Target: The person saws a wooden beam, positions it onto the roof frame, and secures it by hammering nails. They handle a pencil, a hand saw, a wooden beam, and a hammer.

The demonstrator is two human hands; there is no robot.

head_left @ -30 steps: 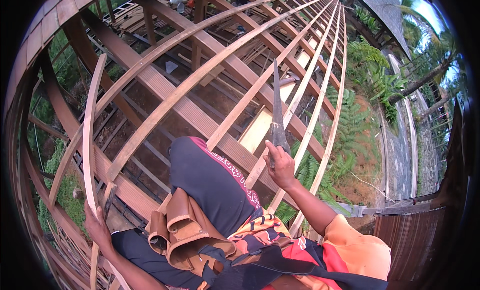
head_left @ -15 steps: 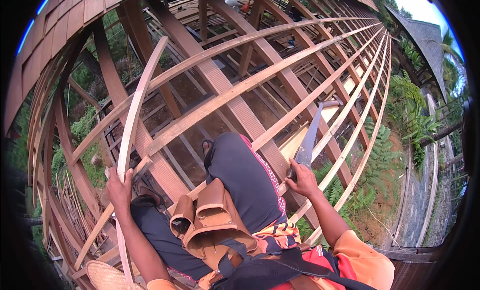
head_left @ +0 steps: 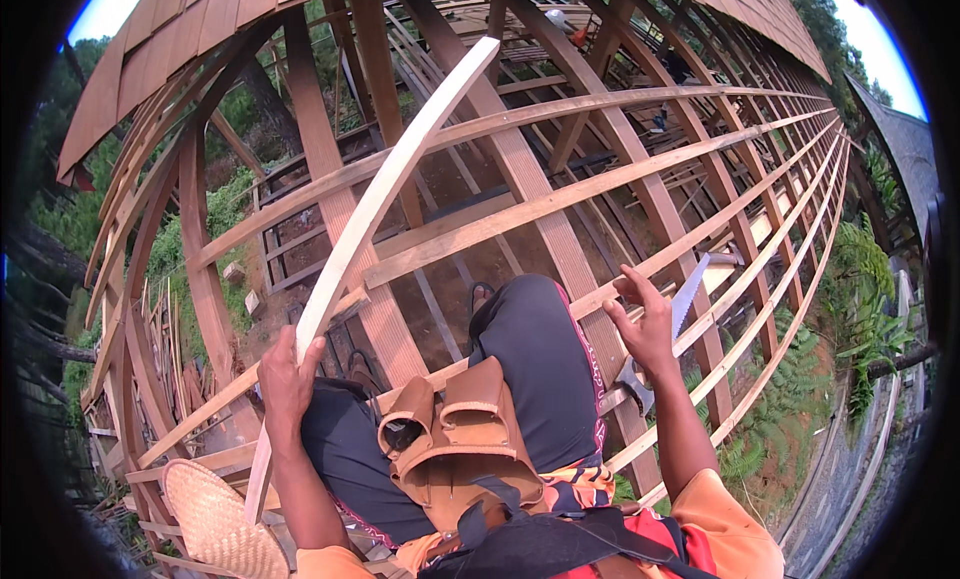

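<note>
The left hand [head_left: 287,379] has a closed grip around a long, pale wooden strip [head_left: 390,184], taken in its lower part, with the thumb on the right side. The strip slants from the near left, beside a woven hat [head_left: 222,519], up and away across the roof frame, its far end rising past the roof battens [head_left: 450,241] and a reddish rafter [head_left: 392,331]. The fisheye view bends its outline, so I cannot tell whether it is truly curved.

The right hand [head_left: 645,329] has an open, empty grip, fingers spread above the lattice to the right of the right knee. A handsaw [head_left: 688,297] lies just behind and below it, partly hidden by the wrist, apparently resting on the battens. A brown leather tool pouch [head_left: 465,469] sits between the thighs.

The strip looks light for its length, stiff but probably a little springy, and dry rather than slippery; its sawn edges may splinter. A hold nearer the middle would likely balance it better than the present low one, which leaves much weight far out. The saw is best taken by its handle, since the thin blade could flex and its teeth cut.
</note>
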